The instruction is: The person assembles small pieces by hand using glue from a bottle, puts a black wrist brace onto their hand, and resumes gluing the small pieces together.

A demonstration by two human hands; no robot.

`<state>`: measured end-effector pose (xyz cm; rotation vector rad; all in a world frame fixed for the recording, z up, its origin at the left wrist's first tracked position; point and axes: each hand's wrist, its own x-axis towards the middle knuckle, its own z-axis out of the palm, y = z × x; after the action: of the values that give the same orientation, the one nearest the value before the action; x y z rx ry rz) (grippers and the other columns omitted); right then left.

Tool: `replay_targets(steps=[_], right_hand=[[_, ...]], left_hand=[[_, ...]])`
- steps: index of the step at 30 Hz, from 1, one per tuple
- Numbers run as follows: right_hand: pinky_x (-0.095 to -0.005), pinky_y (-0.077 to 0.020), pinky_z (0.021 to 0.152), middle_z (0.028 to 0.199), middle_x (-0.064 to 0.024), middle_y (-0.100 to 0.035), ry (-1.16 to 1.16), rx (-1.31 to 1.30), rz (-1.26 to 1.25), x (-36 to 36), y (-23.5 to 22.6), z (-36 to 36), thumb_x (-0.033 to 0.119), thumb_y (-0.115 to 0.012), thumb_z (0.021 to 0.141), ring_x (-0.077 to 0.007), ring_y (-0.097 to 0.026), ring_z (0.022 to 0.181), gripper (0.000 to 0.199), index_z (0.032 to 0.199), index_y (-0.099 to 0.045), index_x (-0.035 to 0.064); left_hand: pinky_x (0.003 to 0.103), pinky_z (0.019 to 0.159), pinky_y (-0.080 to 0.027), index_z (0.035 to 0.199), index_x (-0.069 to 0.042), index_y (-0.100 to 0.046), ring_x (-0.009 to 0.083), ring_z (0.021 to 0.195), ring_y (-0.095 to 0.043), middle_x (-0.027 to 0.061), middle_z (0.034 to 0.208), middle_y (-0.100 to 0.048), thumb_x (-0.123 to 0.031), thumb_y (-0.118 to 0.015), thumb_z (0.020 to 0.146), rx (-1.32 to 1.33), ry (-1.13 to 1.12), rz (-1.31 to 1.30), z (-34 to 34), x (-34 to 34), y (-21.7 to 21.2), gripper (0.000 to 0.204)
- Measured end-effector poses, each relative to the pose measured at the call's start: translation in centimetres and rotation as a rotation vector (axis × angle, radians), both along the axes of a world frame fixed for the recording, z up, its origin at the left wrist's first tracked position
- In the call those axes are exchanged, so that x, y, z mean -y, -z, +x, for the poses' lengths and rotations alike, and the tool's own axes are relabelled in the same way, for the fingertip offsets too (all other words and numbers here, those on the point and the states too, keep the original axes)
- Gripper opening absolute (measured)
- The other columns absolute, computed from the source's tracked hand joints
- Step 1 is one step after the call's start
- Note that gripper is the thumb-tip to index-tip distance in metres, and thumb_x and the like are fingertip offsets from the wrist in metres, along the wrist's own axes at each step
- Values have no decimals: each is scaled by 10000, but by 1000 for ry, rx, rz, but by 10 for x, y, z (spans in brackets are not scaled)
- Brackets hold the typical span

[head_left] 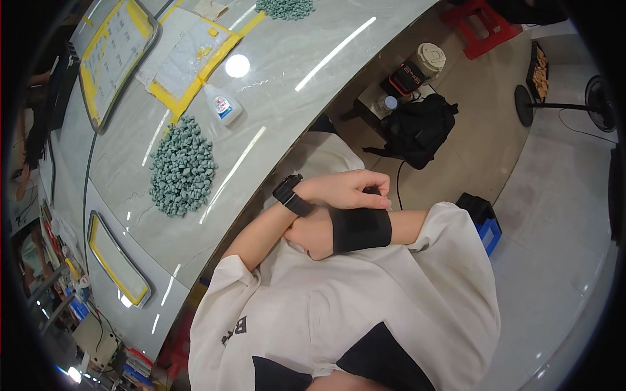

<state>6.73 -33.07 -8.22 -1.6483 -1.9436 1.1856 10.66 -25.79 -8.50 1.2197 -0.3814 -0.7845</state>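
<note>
Left hand (345, 189): fingers curled, pinching black wrist band (362, 228) on right forearm. Right hand (308, 238): tucked under left forearm, grip indiscernible. Green pebble pile (182, 166), glue bottle (223, 105), far left: untouched.

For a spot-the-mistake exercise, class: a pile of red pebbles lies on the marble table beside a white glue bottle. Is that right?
Not quite. The head view shows that the pile of pebbles on the marble table beside the white glue bottle is grey-green, not red.
</note>
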Motion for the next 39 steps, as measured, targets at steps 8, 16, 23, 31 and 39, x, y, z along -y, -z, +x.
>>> replay_targets(steps=[8,16,23,31,39], right_hand=[[-409,-502,567,777,-156,-622,-29,-53,-73,-7,-9,2,45,-610,587,-303,-620,723,330,910,-601,-27],[-423,-476,481,637,-151,-595,-67,-169,-125,-8,-37,7,36,-609,572,-329,-606,591,259,817,-561,-30],[-428,-481,560,676,-148,-610,-141,-253,-68,-11,-67,34,65,-668,631,-320,-620,651,236,826,-558,-11],[-373,-451,635,722,-44,-597,139,-414,255,-17,-107,73,23,-693,630,-239,-584,722,267,858,-558,57],[-300,-458,693,750,-69,-596,608,-817,455,-24,-101,102,-23,-639,644,-177,-583,732,313,949,-586,17]], left_hand=[[243,557,-332,791,-55,-484,58,642,-386,-42,700,-477,-279,-589,901,112,-129,-52,0,7,9,270],[230,622,-331,782,-55,-449,49,676,-353,-64,725,-412,-270,-510,953,-113,-10,-185,-4,11,11,282],[198,685,-360,802,-65,-512,37,692,-399,-73,716,-460,-266,-486,954,-302,-73,-369,-11,20,3,252],[284,765,-405,913,-65,-535,71,894,-483,-12,1001,-489,-499,-356,948,-402,-341,-421,-21,5,-65,471],[277,668,-414,1274,14,-426,111,763,-475,35,879,-522,-545,-262,955,-575,-187,-1111,-33,19,24,664]])
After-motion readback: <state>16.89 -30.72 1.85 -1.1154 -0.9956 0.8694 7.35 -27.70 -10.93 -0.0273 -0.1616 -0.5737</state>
